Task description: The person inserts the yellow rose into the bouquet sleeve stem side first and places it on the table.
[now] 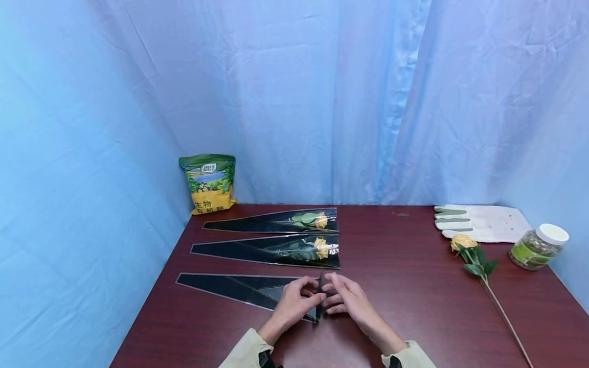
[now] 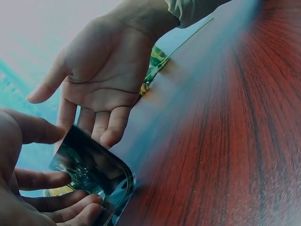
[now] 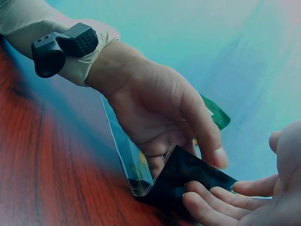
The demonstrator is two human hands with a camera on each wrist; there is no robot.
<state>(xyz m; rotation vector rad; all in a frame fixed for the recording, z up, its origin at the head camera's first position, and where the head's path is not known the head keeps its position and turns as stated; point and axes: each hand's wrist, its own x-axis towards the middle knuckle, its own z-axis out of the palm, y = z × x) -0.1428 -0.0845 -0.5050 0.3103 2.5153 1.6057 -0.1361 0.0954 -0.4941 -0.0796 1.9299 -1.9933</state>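
An empty black flower sleeve (image 1: 216, 288) with a clear triangular window and pale edging lies on the table, its wide end towards the right. My left hand (image 1: 296, 301) is at that wide end, its thumb and fingers about the raised black flap (image 2: 94, 157). The flap is bent upright from the tabletop. From the other side, my right hand (image 1: 352, 301) reaches in with fairly straight fingers, their tips against or very near the flap (image 3: 188, 179). Beyond lie two similar sleeves, a nearer sleeve (image 1: 230, 249) and a farther sleeve (image 1: 239, 224), each containing a yellow rose.
On the right lies a loose yellow rose (image 1: 465, 242) with a long stem. Behind it are white-and-green work gloves (image 1: 494, 225) and a white-lidded jar (image 1: 536, 250) of granules. A green-yellow fertilizer bag (image 1: 209, 184) stands at the back left. Blue curtains (image 1: 285, 102) enclose the table.
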